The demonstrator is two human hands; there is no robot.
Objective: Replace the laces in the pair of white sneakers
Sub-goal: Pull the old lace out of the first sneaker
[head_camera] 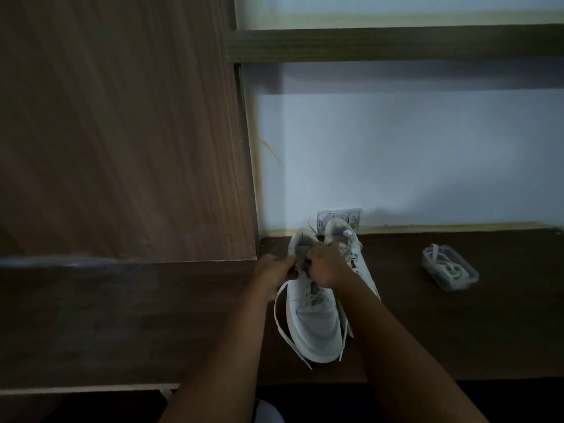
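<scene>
Both hands [300, 267] pinch the sneaker [311, 315] lace [279, 319] (ends trailing).

No legible text, brand, number or sign: the small printed card [339, 217] standing against the wall behind the white sneakers [314, 319] carries markings too blurred and dim to read, and no lettering can be made out on the sneakers themselves.

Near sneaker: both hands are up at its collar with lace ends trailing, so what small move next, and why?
Probably draw both ends taut. The left hand and right hand pinch the lace at the near sneaker top, and slack loops hang beside the toe.
</scene>
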